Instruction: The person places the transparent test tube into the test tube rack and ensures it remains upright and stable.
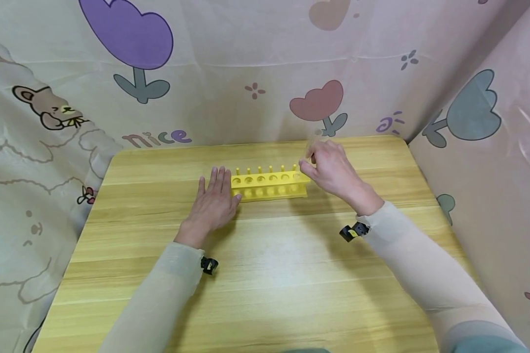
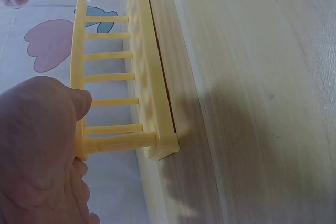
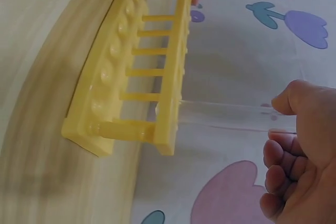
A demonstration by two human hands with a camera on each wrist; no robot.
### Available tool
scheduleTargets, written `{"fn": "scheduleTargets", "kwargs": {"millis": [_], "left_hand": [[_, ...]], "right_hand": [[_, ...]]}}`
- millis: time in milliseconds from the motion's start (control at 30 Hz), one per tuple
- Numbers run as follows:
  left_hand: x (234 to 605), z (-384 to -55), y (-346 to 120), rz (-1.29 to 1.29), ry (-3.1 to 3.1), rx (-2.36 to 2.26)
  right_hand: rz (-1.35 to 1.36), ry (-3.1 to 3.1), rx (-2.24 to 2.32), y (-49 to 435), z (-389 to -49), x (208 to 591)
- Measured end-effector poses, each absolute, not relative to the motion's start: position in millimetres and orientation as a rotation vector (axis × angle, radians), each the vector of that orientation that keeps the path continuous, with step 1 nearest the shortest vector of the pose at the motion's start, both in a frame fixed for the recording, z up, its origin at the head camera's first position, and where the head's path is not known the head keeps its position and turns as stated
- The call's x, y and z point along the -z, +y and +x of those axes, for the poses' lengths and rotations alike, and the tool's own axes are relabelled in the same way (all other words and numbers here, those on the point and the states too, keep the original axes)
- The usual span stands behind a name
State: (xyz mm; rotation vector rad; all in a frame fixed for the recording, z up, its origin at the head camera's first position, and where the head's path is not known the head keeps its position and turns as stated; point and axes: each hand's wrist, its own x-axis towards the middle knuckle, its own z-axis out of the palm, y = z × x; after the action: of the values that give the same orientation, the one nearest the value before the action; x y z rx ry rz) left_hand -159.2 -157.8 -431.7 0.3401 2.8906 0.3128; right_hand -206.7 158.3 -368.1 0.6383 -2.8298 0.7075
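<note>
A yellow test tube rack [image 1: 269,179] stands lengthwise on the table, a row of round holes along its top. At its left end my left hand [image 1: 214,201] holds the top plate, with the thumb [image 2: 79,103] over the plate's edge and the fingers stretched out past the end. Above the right end, my right hand [image 1: 333,169] pinches a clear test tube [image 3: 226,115] between thumb and index finger. The tube's lower end meets the top plate at the end hole, as the right wrist view shows; the other fingers are loosely curled.
The wood-grain table [image 1: 269,274] reaches back to a patterned curtain [image 1: 229,73], which hangs close behind the rack. More curtain hangs at the left and right sides. Short yellow pegs [image 1: 259,169] stick up along the rack's back row.
</note>
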Motion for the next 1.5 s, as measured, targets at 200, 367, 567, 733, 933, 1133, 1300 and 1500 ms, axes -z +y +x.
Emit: {"fn": "scheduleTargets", "kwargs": {"millis": [200,367,567,733,933,1133,1300,1500], "left_hand": [[430.3,-158.5,-158.2,0.342,2.897,-0.305],[431.2,-158.5,-158.8,0.35,2.898,-0.304],[433.9,-159.4,-159.1,0.348,2.9,-0.318],[432.7,-158.8,-159.1,0.348,2.897,-0.322],[432.5,-158.2,-158.9,0.351,2.903,-0.32],[433.3,-158.3,-158.9,0.349,2.905,-0.318],[433.3,-158.2,-158.7,0.342,2.898,-0.326],[434.2,-158.6,-158.4,0.339,2.905,-0.329]], "right_hand": [[0.675,-2.864,-0.659,153.0,-209.2,379.0],[0.669,-2.903,-0.632,150.2,-210.6,388.1],[0.643,-2.939,-0.632,146.9,-210.4,393.4],[0.646,-2.947,-0.613,146.8,-210.7,398.7],[0.648,-2.958,-0.604,147.7,-211.6,403.7],[0.638,-2.975,-0.588,147.1,-210.7,405.2],[0.63,-2.98,-0.579,146.3,-210.1,406.6],[0.622,-2.98,-0.585,145.8,-209.4,407.7]]}}
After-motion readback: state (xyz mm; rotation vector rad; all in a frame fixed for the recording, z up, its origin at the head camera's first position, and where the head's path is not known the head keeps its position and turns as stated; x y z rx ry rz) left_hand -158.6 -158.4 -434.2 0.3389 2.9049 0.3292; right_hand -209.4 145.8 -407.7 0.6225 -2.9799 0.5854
